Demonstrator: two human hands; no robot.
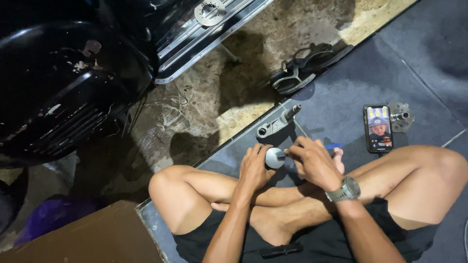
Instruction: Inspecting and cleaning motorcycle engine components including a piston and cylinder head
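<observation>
Dark floor mat (390, 73) mid-frame: left hand (254, 168) cups a small round grey metal part (274, 158), right hand (314, 163) fingers pinch its centre stub. Looks stiff, maybe greasy; grip the rim.

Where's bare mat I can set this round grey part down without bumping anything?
Bare mat lies beyond the phone and flanged hub, toward the far right. A smaller patch sits between the metal bracket and the phone. It is crowded around the left hand, right hand, round grey part and near the sandals.
</observation>
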